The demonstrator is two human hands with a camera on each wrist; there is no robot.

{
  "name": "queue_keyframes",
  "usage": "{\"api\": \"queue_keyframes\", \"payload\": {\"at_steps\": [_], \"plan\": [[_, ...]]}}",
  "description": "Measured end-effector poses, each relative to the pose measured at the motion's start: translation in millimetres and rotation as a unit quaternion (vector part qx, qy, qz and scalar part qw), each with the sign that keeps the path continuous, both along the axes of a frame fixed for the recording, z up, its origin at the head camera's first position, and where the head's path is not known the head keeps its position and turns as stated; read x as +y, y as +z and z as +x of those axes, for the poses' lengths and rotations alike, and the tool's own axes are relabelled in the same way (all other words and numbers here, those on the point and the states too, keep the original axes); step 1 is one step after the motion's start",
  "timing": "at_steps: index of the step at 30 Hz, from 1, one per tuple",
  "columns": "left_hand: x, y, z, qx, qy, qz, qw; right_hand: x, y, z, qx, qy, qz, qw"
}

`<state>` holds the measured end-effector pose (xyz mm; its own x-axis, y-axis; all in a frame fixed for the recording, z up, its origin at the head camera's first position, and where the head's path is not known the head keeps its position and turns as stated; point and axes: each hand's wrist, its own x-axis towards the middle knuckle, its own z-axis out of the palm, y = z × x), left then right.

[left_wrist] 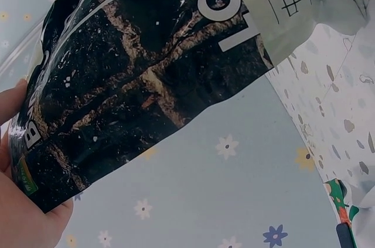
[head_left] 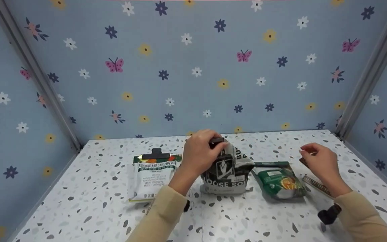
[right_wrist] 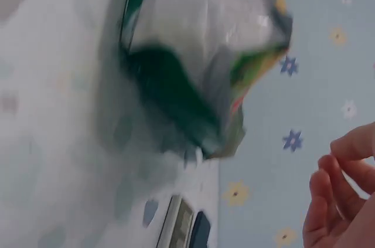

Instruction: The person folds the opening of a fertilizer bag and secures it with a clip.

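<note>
A black-and-white bag of loose soil (head_left: 225, 171) stands on the table in the middle of the head view. My left hand (head_left: 202, 151) grips its dark top edge, and in the left wrist view the thumb and fingers pinch one corner of the bag (left_wrist: 146, 78). Over the table's right side hovers my right hand (head_left: 321, 164), its fingers loosely bent with the thumb close to the fingertips and nothing visible between them. The same right hand (right_wrist: 345, 189) appears at the edge of the right wrist view. Nearest to it are a green packet (head_left: 279, 179) and a brown strip-like thing (head_left: 317, 185).
A white packet (head_left: 155, 179) with a black clip (head_left: 156, 154) on its top lies left of the soil bag. The speckled table (head_left: 89, 188) meets a blue flowered panel (head_left: 193, 67) at the back, with similar panels on both sides.
</note>
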<state>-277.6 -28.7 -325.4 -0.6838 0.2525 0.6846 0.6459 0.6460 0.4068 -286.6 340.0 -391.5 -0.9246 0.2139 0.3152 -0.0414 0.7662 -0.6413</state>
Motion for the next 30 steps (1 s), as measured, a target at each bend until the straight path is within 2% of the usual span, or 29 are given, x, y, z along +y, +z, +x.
{"api": "queue_keyframes", "payload": {"at_steps": [3,8,15,18,24,30], "plan": [[1,-0.8,0.0,0.0,0.001,0.0,1.0,17,-6.9,-4.9,-0.043,-0.034,-0.017,0.998],[1,-1.0,0.4,-0.001,0.003,-0.001,1.0,36,-16.5,-9.5,-0.123,-0.062,-0.034,0.99],[0,-1.6,1.1,-0.004,0.001,0.002,1.0,53,-20.9,-9.1,-0.185,-0.038,0.014,0.982],[0,-2.2,1.0,-0.004,-0.001,0.006,1.0,56,-22.4,-9.5,-0.2,-0.033,0.03,0.979],[0,-2.7,1.6,-0.005,-0.003,0.007,1.0,61,-30.0,-9.6,-0.197,-0.045,0.068,0.977],[0,-3.7,1.0,-0.001,0.001,0.012,0.9999,61,-31.4,-8.9,-0.192,-0.055,0.07,0.977]]}}
